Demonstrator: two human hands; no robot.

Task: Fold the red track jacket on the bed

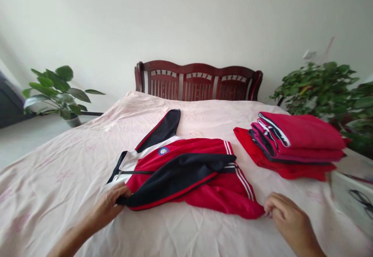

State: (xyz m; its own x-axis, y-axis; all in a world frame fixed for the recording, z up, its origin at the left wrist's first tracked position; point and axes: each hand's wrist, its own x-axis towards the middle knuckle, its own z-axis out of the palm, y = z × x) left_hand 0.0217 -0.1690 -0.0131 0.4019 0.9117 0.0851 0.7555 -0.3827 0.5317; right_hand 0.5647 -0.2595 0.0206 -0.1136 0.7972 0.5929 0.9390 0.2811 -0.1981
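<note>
A red, navy and white zip jacket (198, 148) lies front up on the bed, its collar toward the left. One navy sleeve stretches away toward the headboard; the nearer sleeve is folded across the red body. My left hand (115, 197) grips the jacket at the near shoulder, by the collar. At the lower right, my right hand (284, 210) pinches the near corner of the striped hem. Both hands are closed on the cloth, and the fabric between them is drawn fairly straight. A round blue badge (163, 151) shows on the chest.
To the right sits a stack of folded red and pink clothes (303, 140). A pale floral sheet (72, 164) covers the bed, with a dark wooden headboard (198, 80) behind. Potted plants (58, 90) stand on both sides. Eyeglasses (363, 198) lie at the right edge.
</note>
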